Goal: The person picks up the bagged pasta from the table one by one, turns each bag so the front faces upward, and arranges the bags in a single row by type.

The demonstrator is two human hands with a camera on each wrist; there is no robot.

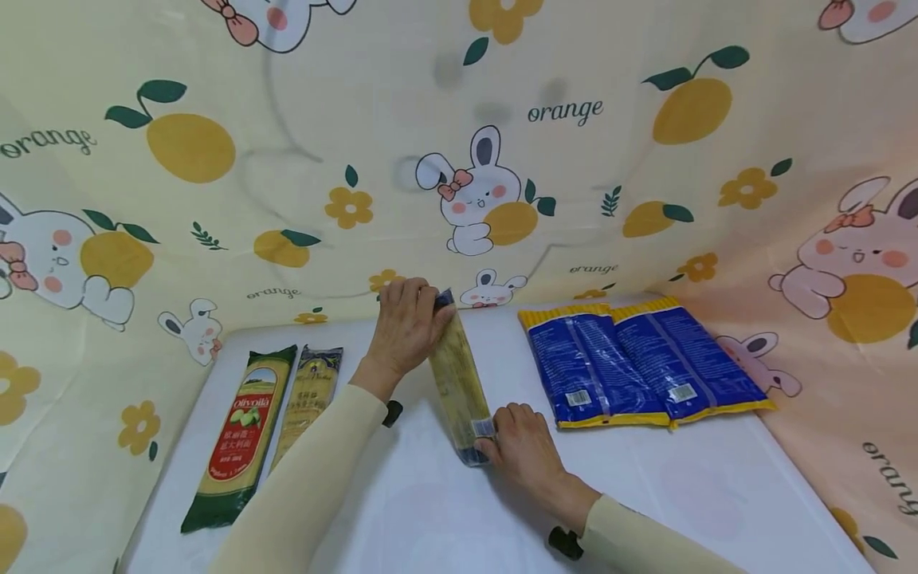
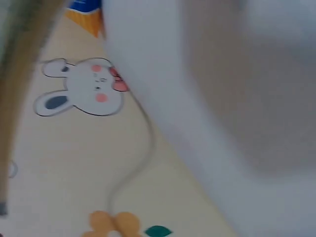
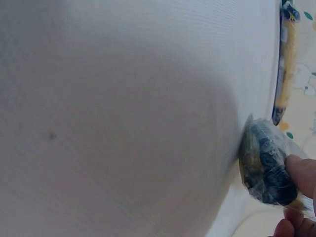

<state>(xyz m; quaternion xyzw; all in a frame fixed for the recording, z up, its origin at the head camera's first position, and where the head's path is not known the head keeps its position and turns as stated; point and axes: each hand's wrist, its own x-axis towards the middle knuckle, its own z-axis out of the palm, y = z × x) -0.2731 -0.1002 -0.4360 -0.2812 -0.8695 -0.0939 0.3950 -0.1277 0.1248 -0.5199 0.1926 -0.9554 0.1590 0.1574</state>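
Observation:
A clear packet of spaghetti (image 1: 459,375) with dark blue ends slants over the middle of the white table. My left hand (image 1: 407,325) grips its far end, thumb on the near side and fingers over the top. At the lower end, by a white barcode label, my right hand (image 1: 529,453) pinches the packet between thumb and fingers. The right wrist view shows the crumpled dark end of the packet (image 3: 266,163) beside the thumb (image 3: 302,173). Only a blurred strip of the packet (image 2: 22,74) appears in the left wrist view; the left hand is out of it.
Left on the table (image 1: 423,518) lie a red-labelled green pasta packet (image 1: 240,430) and a narrower yellowish pasta packet (image 1: 308,387), partly behind the left sleeve. Two blue-and-yellow packets (image 1: 591,367) (image 1: 692,363) overlap at the right. A patterned cloth (image 1: 373,119) hangs behind.

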